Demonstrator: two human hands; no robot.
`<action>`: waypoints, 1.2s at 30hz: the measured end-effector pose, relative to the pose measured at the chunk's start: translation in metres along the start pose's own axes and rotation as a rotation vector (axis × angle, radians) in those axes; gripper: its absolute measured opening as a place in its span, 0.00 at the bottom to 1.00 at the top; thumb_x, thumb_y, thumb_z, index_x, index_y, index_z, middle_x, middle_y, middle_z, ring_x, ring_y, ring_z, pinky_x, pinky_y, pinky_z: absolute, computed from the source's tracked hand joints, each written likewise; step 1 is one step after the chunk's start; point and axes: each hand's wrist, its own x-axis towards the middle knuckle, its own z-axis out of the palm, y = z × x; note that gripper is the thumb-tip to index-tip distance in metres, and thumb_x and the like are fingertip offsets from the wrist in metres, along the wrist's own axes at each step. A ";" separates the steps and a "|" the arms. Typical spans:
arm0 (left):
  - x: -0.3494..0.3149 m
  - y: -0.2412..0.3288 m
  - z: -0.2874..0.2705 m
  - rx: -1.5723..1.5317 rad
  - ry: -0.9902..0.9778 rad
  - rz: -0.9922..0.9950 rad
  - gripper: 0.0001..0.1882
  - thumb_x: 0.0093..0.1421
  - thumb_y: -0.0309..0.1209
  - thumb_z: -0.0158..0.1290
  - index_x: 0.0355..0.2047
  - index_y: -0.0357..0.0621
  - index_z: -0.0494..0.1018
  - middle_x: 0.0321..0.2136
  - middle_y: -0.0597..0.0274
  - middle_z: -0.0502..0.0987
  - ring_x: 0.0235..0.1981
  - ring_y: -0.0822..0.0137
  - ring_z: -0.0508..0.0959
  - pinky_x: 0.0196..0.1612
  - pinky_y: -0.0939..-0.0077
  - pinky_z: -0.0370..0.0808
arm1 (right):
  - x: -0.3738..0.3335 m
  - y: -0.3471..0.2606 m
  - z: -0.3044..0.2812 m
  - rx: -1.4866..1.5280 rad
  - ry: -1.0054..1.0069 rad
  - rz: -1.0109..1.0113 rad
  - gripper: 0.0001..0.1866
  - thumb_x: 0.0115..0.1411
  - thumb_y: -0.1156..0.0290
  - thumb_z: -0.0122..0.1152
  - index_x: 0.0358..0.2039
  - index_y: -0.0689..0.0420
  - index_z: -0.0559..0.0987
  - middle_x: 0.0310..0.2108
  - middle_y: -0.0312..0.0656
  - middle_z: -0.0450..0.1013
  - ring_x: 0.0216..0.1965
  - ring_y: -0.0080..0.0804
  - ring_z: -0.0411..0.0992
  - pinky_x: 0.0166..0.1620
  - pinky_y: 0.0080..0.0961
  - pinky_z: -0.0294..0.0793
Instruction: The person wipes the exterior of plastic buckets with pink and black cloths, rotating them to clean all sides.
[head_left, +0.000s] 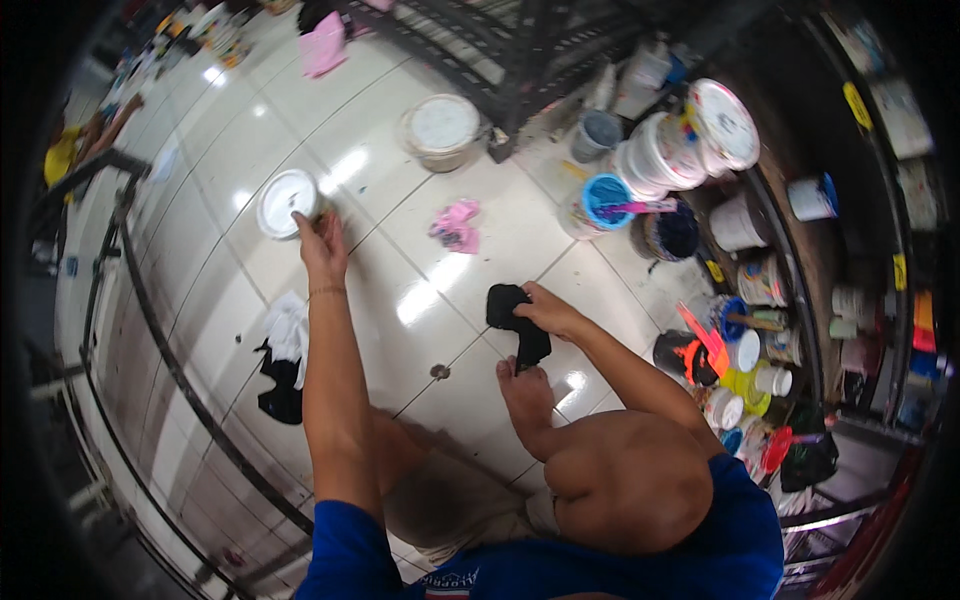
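Observation:
My left hand (324, 248) grips the near right edge of a small white lidded tub (285, 205), thumb on the lid and fingers down its side. A bunched black cloth (508, 304) is pinched in my right hand (552, 312). Its lower end hangs down to the toes of my bare foot (528, 400). A crumpled pink cloth (458, 226) lies on the floor between and beyond my hands. White cloth (288, 325) and black cloth (282, 392) lie left of my left forearm.
A larger white-lidded bucket (442, 124) stands by the black metal rack (510, 75). Paint tubs, including an open blue one (606, 200), line the right side below shelves. Black metal rails (190, 375) run along the left. A person in yellow (62, 155) is far left.

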 end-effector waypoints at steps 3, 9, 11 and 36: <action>-0.048 -0.039 0.005 0.316 -0.053 -0.059 0.36 0.65 0.56 0.50 0.58 0.37 0.60 0.53 0.53 0.67 0.49 0.57 0.73 0.57 0.62 0.72 | -0.011 0.010 -0.015 0.052 0.125 -0.106 0.25 0.57 0.68 0.57 0.53 0.65 0.68 0.43 0.52 0.72 0.44 0.33 0.71 0.48 0.27 0.71; -0.142 -0.078 0.023 0.664 -0.272 -0.282 0.24 0.68 0.49 0.49 0.51 0.40 0.65 0.52 0.55 0.71 0.51 0.60 0.74 0.51 0.65 0.73 | -0.139 -0.102 -0.136 0.127 0.655 -0.671 0.24 0.59 0.62 0.61 0.53 0.59 0.73 0.35 0.32 0.72 0.31 0.17 0.66 0.31 0.18 0.65; -0.165 -0.084 0.038 0.689 -0.377 -0.305 0.19 0.69 0.44 0.48 0.49 0.41 0.67 0.49 0.57 0.73 0.48 0.61 0.76 0.49 0.67 0.74 | -0.175 -0.121 -0.185 0.238 1.093 -0.745 0.17 0.61 0.65 0.59 0.46 0.63 0.76 0.35 0.36 0.76 0.31 0.20 0.71 0.38 0.19 0.70; -0.254 -0.003 0.106 0.845 -0.900 -0.010 0.19 0.69 0.38 0.50 0.54 0.39 0.67 0.51 0.57 0.73 0.49 0.66 0.76 0.50 0.70 0.74 | -0.223 -0.195 -0.281 0.206 0.761 -0.610 0.16 0.57 0.61 0.62 0.34 0.64 0.80 0.25 0.38 0.77 0.21 0.21 0.73 0.26 0.16 0.74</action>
